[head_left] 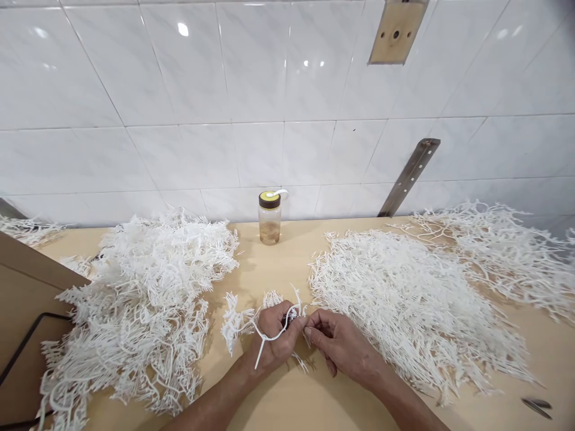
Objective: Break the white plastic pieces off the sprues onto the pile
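Note:
My left hand (272,338) is closed round a white plastic sprig (238,320) with a thin stem and comb-like teeth that fans out to the left of the fist. My right hand (341,344) meets it at the fingertips and pinches a part of the same sprig near the left thumb. Both hands rest low over the pale wooden table (287,263), between two heaps of the same white pieces.
A big tangled heap of white sprigs (144,299) lies on the left, and a flatter spread heap (413,299) on the right, with more at the far right (503,251). A small clear bottle with a brown cap (270,216) stands by the tiled wall. A cardboard box (31,311) sits at the left edge. A metal tool (536,407) lies at the lower right.

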Tool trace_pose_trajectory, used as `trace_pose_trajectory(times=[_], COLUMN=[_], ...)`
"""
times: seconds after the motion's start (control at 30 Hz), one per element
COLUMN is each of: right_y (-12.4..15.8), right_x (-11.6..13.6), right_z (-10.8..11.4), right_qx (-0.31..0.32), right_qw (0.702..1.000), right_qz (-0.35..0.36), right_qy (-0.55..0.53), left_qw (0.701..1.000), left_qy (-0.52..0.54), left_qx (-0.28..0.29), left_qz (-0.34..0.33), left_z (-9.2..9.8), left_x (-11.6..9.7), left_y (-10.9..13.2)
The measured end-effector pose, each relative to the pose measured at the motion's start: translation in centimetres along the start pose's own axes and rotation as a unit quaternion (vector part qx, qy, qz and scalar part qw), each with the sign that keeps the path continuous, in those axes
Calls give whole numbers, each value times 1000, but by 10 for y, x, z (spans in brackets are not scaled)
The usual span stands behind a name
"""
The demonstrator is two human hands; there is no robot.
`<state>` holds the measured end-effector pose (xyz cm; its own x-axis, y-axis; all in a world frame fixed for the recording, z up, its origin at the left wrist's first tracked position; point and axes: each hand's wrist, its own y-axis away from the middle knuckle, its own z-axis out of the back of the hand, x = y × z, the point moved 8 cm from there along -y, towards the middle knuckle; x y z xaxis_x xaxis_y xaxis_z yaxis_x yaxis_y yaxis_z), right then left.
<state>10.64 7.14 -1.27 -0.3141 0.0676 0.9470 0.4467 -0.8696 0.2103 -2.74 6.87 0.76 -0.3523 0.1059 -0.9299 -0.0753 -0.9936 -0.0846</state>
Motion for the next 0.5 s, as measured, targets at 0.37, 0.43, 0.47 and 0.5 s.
trace_pose_trajectory(times=[0.37,0.43,0.47,0.5], right_y=[2,2,3,3], right_x=[3,4,4,5], right_z=[4,3,3,3], right_qx=[6,9,11,12], right_qw=[1000,1000,1000,1000], right_qz=[1,-2,-2,-3], right_qy=[-19,-8,-3,1], left_qw=[1000,1000,1000,1000], left_qy=[-4,-4,-5,-8], left_qx=[-3,0,0,0], left_qz=[6,7,7,7], left_z=[2,1,1,1], left_x=[3,4,5,5], left_y=[-2,-2,-2,-2])
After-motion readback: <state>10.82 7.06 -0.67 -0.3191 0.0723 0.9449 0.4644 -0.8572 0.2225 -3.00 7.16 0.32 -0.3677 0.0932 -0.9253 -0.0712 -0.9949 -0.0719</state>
